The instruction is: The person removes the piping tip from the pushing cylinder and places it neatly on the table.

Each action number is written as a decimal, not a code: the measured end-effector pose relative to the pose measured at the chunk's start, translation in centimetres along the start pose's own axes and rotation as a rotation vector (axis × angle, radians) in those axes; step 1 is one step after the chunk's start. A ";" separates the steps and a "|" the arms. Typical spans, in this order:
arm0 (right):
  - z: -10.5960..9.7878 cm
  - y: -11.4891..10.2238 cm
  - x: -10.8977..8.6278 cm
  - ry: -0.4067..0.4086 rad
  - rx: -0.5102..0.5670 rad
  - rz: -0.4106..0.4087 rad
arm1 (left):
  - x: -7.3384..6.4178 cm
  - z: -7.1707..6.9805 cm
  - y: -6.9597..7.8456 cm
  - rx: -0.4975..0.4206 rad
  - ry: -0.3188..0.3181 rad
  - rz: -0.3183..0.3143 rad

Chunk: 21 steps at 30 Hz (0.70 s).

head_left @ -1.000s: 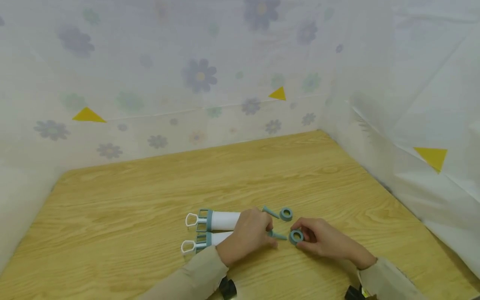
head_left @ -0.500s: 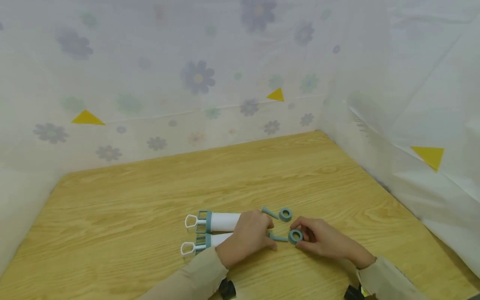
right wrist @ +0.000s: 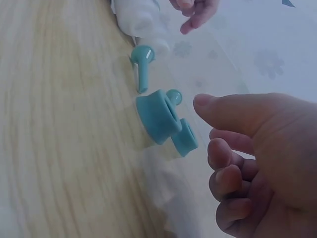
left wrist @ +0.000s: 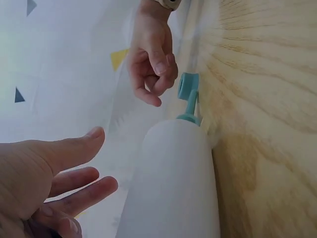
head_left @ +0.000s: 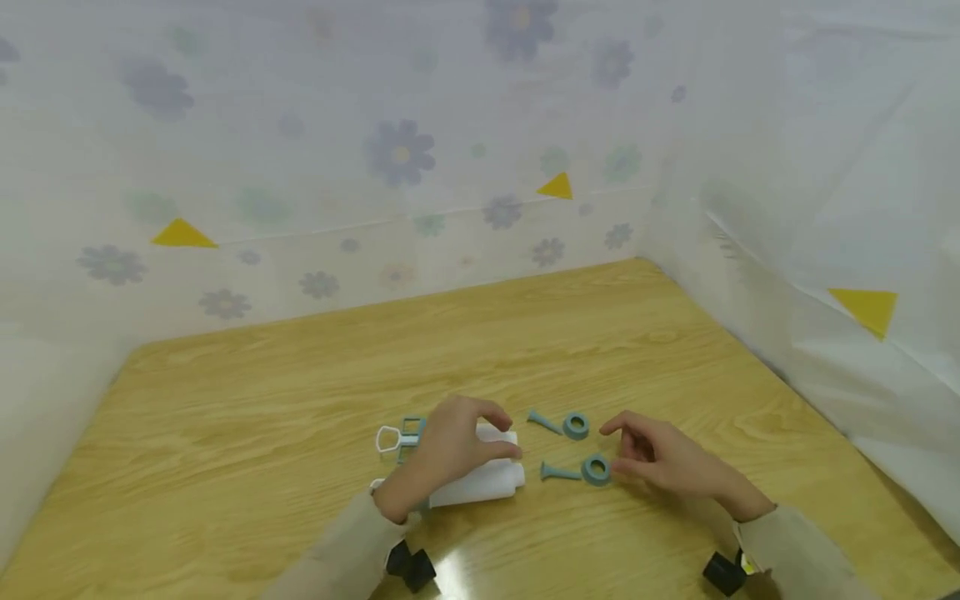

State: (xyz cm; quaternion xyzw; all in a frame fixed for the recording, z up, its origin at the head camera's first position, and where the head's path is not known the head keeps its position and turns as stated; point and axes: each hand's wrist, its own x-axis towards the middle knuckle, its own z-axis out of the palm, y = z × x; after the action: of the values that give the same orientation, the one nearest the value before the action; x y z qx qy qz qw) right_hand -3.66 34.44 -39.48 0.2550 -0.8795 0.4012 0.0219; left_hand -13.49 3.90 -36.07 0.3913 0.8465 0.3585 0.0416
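Two white tubes, a near one [head_left: 480,487] and a far one [head_left: 501,435], lie side by side on the table, each with a white pull handle [head_left: 387,439] at its left end. My left hand [head_left: 450,446] hovers over them with thumb and fingers apart, holding nothing; it hides their middle and part of the teal end frames. To their right lie two teal nozzles, one near [head_left: 564,473] and one far [head_left: 544,422]. Beside these are a near teal ring [right wrist: 156,116] and a far teal ring [head_left: 576,436]. My right hand [head_left: 675,458], loosely curled, is just right of the near ring, apart from it.
The wood-grain table [head_left: 300,400] reaches back to a flower-patterned curtain [head_left: 337,167]. A white sheet [head_left: 862,208] hangs along the right side. Yellow triangles [head_left: 864,310] mark the curtain and sheet. Black wrist cameras [head_left: 724,573] sit under both forearms.
My left hand has drawn back leftward from the near nozzle, uncovering the tubes' right ends. My right hand has let go of the near ring and moved slightly right.
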 end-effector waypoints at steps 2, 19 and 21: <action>-0.3 0.3 0.2 0.023 0.013 -0.001 | -0.5 -0.6 -0.4 -0.005 0.031 -0.001; -0.2 1.3 0.7 0.251 -0.077 0.104 | -4.8 -3.3 -4.8 -0.080 0.253 0.045; -0.8 1.3 0.5 0.297 -0.135 0.109 | -4.7 -2.9 -5.0 -0.072 0.266 0.059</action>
State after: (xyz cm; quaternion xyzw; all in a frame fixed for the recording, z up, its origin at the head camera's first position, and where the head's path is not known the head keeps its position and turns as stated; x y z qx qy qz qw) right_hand -4.82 35.44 -39.71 0.1427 -0.9040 0.3751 0.1471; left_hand -14.42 -3.18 -38.08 0.3632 0.8193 0.4386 -0.0675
